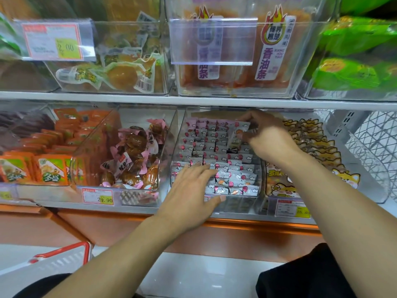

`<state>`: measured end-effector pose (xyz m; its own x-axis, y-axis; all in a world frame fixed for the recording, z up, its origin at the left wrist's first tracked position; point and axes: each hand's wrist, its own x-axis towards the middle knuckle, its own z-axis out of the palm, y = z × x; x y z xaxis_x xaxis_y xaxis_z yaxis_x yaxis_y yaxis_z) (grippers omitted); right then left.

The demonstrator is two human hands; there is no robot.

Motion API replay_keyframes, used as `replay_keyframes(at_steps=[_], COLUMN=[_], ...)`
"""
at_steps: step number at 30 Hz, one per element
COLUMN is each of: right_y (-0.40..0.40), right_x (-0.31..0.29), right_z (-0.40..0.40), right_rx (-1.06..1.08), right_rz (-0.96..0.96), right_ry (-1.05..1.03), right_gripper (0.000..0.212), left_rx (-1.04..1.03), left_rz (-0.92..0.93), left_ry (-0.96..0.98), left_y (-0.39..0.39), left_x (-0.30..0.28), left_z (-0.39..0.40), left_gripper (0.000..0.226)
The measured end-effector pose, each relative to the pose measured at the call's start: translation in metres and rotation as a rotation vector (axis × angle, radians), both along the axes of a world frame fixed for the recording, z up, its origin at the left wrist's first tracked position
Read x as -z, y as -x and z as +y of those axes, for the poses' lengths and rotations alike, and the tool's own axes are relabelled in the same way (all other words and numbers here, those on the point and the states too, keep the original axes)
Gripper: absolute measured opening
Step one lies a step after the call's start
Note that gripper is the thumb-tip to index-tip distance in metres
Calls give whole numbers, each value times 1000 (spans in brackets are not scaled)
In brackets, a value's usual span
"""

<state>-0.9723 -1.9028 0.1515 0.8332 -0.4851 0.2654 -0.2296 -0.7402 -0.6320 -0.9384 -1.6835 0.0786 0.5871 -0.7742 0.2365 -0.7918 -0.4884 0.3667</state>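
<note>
A clear plastic bin on the lower shelf holds rows of small pink-and-white snack packets. My left hand lies flat over the bin's front edge, its straight fingers touching the front packets. My right hand reaches into the back of the same bin and pinches one small packet between thumb and fingers, lifted slightly above the rows.
Left of it stands a bin of brown wrapped snacks, then orange packs. To the right is a bin of cat-print packets and a white wire basket. Upper shelf bins overhang. A red shopping basket sits low left.
</note>
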Motion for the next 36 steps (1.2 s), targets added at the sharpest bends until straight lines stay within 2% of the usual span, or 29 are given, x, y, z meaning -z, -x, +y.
replay_keyframes(at_steps=[5,17,23,29,33,36], right_y=[4,5,3,-7,-12,-16], right_x=[2,3,3,10,18,23], right_z=[3,5,1,2,-2,-3], right_rx=[-25,-9,-52,9,-4,-4], right_rz=[52,30,167,81,183,274], right_ry=[65,34,37,160,269,375], right_gripper=[30,35,26,22,18,27], left_rx=[8,3,8,3,3,4], left_rz=[-13,-29,-42,-44,-48,-50], left_ry=[-16,-32,-45,-46,-41,-40], left_y=[-1,-1,-1,-1,-1,-1], left_x=[1,4,4,4,4,4], left_z=[-1,-5,-6,-6,-7,-7], left_gripper=[70,70,69,69,68,69])
